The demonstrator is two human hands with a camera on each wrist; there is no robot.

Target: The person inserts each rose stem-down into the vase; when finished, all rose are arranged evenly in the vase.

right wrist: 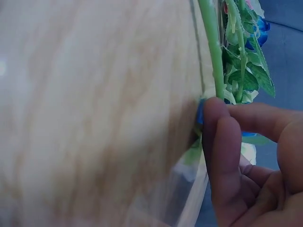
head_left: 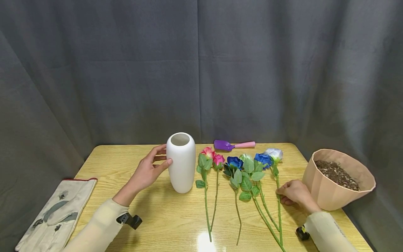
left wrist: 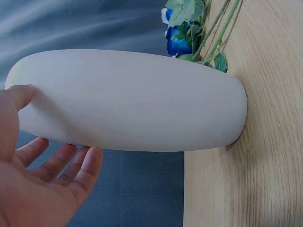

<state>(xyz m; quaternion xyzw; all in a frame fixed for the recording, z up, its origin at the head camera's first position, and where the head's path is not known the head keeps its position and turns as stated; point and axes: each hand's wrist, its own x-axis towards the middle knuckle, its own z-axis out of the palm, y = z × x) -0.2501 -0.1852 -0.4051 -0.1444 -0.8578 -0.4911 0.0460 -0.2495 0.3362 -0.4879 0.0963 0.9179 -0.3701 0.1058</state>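
A tall white vase (head_left: 182,166) stands upright on the wooden table. My left hand (head_left: 147,174) holds it by its upper left side, thumb on the front and the other fingers along the side. In the left wrist view the thumb (left wrist: 22,96) lies on the vase near its top. Over on the right, my right hand (head_left: 295,193) pinches the stem of the rightmost flower, a pale white rose (head_left: 274,154), between thumb and fingertips. That rose lies on the table beside blue roses (head_left: 263,160) with green leaves.
Pink roses (head_left: 218,159) lie just right of the vase. A purple scoop with a pink handle (head_left: 245,144) lies at the back edge. A peach pot (head_left: 321,190) holding soil (head_left: 337,175) stands far right. Work gloves (head_left: 59,210) lie at the left edge.
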